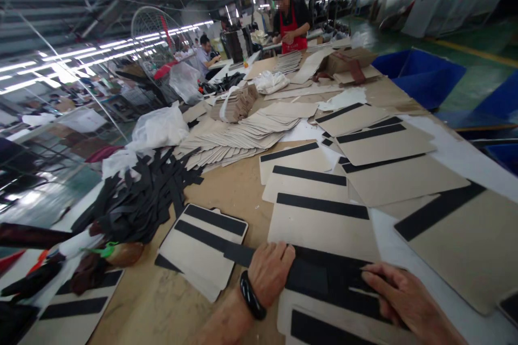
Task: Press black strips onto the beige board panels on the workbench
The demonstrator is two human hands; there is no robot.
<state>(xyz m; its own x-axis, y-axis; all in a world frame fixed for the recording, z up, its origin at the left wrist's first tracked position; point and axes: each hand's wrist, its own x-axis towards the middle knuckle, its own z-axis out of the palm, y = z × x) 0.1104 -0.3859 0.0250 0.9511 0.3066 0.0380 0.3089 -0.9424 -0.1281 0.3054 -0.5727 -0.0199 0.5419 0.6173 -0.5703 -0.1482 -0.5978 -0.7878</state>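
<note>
My left hand, a black bracelet at its wrist, is closed over a black strip whose end sticks out to its left. Several black strips lie flat on beige boards between my two hands. At their right end my right hand pinches the edge of a black strip; its fingertips partly hide what is between them. Just beyond my hands lies a beige board with a black band along its far edge. To the left sits a small stack of banded boards.
A heap of loose black strips lies at the left. Fanned plain boards and a bundled stack are farther back. More banded boards cover the right side. Blue bins stand beyond the table's right edge. A co-worker in a red apron stands at the far end.
</note>
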